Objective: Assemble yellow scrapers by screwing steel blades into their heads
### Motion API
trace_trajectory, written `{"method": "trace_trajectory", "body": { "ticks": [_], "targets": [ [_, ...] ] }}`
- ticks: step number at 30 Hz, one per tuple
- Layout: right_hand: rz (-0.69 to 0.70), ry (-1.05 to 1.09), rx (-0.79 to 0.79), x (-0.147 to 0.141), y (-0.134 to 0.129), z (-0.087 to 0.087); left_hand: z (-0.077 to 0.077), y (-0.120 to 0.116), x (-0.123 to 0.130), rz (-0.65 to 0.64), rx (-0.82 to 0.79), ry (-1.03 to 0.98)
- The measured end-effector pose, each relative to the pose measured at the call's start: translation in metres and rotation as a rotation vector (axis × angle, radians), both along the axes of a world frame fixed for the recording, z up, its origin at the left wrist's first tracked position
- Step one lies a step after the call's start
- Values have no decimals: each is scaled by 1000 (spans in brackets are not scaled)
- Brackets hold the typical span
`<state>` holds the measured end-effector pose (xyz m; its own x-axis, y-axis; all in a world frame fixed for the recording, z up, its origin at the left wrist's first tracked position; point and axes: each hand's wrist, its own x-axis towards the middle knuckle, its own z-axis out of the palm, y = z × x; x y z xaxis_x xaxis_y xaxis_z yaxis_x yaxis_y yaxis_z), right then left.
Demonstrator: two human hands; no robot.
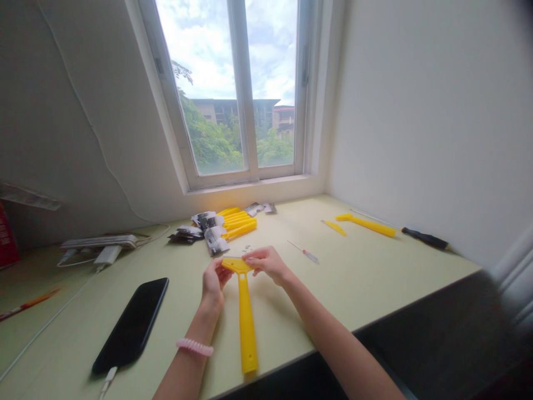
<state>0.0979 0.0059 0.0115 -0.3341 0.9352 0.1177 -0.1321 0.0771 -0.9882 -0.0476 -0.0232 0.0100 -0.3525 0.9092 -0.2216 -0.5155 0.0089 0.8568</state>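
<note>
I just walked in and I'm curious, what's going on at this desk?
A person is holding the head of a yellow plastic scraper with the left hand and right hand, its handle lying on the desk. Just beyond are a bunch of yellow plastic handles and small packets. A small screwdriver lies to the right, and a black phone to the left.

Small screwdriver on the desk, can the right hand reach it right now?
Probably yes. The right hand pinches the yellow plastic scraper and must release it, but the small screwdriver lies close by, nothing showing between them.
</note>
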Motion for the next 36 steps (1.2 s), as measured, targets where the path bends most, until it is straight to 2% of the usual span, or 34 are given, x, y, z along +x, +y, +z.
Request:
{"method": "trace_trajectory", "body": {
  "ticks": [5, 8, 11, 15, 19, 33, 36],
  "targets": [
    [-86, 28, -40, 0, 0, 2, 1, -3, 5, -79, 15, 20],
    [-128, 55, -47, 1, 1, 3, 0, -6, 10, -169, 11, 119],
    [-136, 79, -52, 2, 1, 2, -1, -9, 17, -251, 31, 227],
    [-115, 84, -66, 1, 1, 1, -3, -10, 23, -321, 141, 309],
    [-100, 84, -72, 0, -1, 1, -6, -8, 23, -313, 204, 355],
    [-95, 82, -92, -2, -3, 3, -7, -10, 26, -256, 215, 423],
    [-114, 75, -83, -2, -3, 3, -8, -10, 28, -211, 225, 409]
  ]
}}
